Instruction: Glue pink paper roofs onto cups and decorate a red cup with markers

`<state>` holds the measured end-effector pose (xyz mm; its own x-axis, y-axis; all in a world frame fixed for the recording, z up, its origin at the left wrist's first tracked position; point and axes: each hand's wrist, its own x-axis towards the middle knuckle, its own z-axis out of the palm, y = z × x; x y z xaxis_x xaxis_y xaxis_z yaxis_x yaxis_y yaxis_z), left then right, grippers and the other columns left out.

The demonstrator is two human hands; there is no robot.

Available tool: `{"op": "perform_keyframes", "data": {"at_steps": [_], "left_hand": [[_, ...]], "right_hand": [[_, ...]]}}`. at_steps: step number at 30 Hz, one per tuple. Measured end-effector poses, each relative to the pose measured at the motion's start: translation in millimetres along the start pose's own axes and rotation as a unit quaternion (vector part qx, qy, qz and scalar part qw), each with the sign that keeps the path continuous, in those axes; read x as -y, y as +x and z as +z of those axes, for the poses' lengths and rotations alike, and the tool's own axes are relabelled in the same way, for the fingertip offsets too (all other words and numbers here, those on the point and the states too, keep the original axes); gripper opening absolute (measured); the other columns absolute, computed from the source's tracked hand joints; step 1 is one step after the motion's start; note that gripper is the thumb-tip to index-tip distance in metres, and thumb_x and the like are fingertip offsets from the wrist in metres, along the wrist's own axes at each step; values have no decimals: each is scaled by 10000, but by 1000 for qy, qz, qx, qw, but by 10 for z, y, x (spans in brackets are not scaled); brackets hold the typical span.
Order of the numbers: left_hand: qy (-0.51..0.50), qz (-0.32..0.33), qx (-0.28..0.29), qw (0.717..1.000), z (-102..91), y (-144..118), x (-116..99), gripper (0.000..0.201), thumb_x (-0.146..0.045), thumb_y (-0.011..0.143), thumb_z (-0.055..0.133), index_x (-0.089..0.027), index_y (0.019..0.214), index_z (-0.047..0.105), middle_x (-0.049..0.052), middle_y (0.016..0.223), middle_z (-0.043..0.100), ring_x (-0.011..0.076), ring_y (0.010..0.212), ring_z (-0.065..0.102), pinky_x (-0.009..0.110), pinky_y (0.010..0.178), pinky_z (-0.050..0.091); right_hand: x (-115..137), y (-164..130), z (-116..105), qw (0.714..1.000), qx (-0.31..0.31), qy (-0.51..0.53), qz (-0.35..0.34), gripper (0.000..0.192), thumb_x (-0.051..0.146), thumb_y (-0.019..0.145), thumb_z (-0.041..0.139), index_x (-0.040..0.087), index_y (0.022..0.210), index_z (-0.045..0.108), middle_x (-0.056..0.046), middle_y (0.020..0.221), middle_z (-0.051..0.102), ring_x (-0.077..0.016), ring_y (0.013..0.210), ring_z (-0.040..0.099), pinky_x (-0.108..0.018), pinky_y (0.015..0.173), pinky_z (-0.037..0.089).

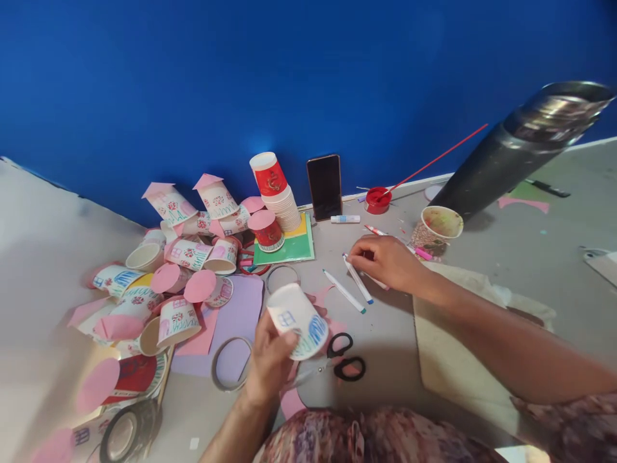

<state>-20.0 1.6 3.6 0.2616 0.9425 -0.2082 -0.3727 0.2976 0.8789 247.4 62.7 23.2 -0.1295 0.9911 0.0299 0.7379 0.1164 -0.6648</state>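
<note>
My left hand (270, 360) is wrapped round a white paper cup (297, 321), tilted, with a window and door drawn in blue and green strokes near its rim. My right hand (385, 260) is over the markers at mid-table, fingers curled together. Its fingertips are by the upper end of a white marker with a blue tip (359, 280); whether they grip it or something else is hidden. A white marker with a teal tip (344, 291) lies to the left. Below the held cup are black-handled scissors (340, 363), partly covered by my left hand.
Decorated paper cups (178, 254) with pink paper pieces are heaped at left. A cup stack (284, 209) stands on a green booklet (294, 247). A phone (324, 186) leans against the blue wall. At right are a red paint pot (377, 200), a stained cup (441, 225) and a tall black flask (501, 161).
</note>
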Motion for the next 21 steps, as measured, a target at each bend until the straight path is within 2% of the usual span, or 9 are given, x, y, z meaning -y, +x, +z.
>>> {"op": "perform_keyframes", "data": {"at_steps": [3,6,9,12,15,17,21], "left_hand": [[-110,7,-40,993,-33,58,-136,768,-446,673,947,-245,1366,682,87,1075,810,316,1012,781,367,801,652],[-146,30,-54,987,-47,85,-255,796,-404,694,922,-258,1426,644,65,987,803,311,957,773,368,746,642],[-167,30,-54,984,-59,87,-338,761,-450,750,868,-227,1438,634,95,1003,792,299,910,761,356,694,615],[-182,44,-59,981,-82,81,-402,736,-525,763,854,-216,1402,658,125,1082,783,306,947,759,367,725,620],[-190,67,-52,978,-110,69,-443,794,-607,705,898,-217,1364,683,122,1068,770,293,929,752,344,700,626],[-196,67,-45,977,-122,59,-440,783,-587,695,920,-232,1354,690,97,1013,760,267,878,743,323,674,625],[-196,25,-31,980,-116,54,-349,712,-510,728,908,-240,1351,695,96,1040,761,255,851,744,338,691,638]], "right_hand": [[45,-41,77,988,103,-111,-20,201,247,971,603,216,858,766,-39,959,799,-199,865,701,-296,724,403],[91,-95,172,979,134,-151,-22,195,240,982,602,228,887,773,-36,1003,814,-218,919,721,-309,680,354],[79,-92,190,977,128,-169,0,215,266,1005,586,220,923,779,-57,1018,821,-246,938,727,-322,666,333],[61,-71,178,976,115,-183,20,235,302,1030,571,209,979,781,-73,1034,822,-263,964,730,-326,688,352],[88,-79,194,979,122,-166,0,229,309,1032,582,217,973,782,-53,1022,827,-245,965,739,-320,735,393],[108,-81,198,980,121,-156,-11,227,306,1031,584,228,961,785,-36,1030,833,-229,964,747,-311,757,414],[43,19,95,977,54,-202,33,259,323,1047,546,242,979,782,-32,1025,834,-238,974,752,-314,754,437]]}}
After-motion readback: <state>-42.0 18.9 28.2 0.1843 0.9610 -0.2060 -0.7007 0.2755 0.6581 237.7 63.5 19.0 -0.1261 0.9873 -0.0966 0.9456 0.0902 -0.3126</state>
